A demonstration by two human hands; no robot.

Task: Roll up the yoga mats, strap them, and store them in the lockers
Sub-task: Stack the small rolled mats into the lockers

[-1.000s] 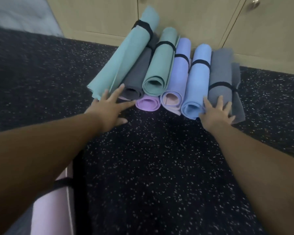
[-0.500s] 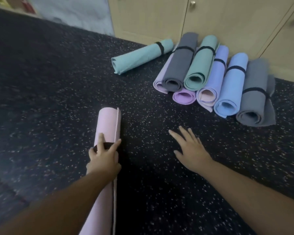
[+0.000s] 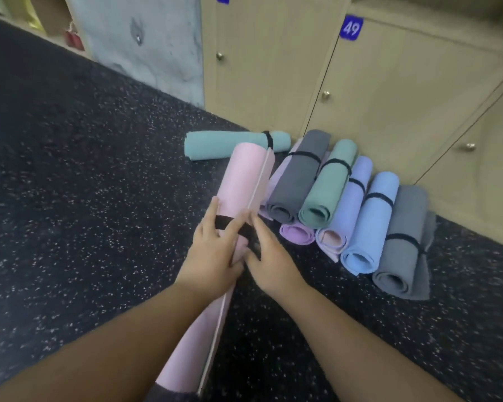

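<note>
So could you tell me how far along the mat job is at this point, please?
Done: a pile of rolled, strapped mats lies by the closed beige lockers, with a teal rolled mat apart beside it. In hand: the left hand and right hand hold the pink rolled mat at its black strap. Left: nothing is stored yet; every mat still needs to go into a locker.

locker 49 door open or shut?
Shut. Locker 49's door sits flush with the neighbouring doors, knob facing out, no interior visible.
</note>
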